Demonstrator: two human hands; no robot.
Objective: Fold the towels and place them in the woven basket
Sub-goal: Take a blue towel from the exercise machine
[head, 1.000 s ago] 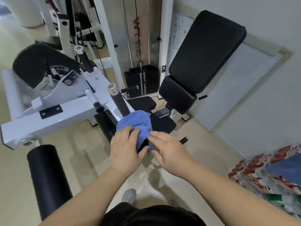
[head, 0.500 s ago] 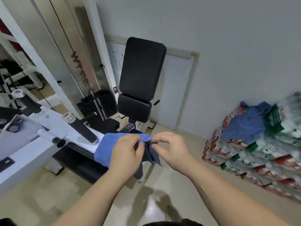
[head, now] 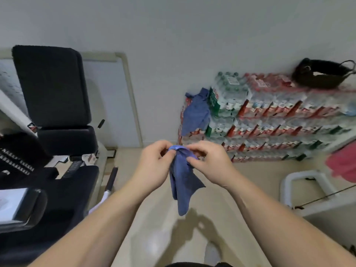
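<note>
Hanging now off the machine, blue towel (head: 182,182) pinched by left hand (head: 154,166), right hand (head: 209,163)

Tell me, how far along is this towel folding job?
Early on, it seems. Both the left hand and right hand pinch a blue towel, which hangs unfolded. Another blue towel lies draped over the stacked water bottles. The dark basket on top looks empty from here.

Bare floor (head: 240,189) ahead; bench (head: 52,89) crowds left.
</note>
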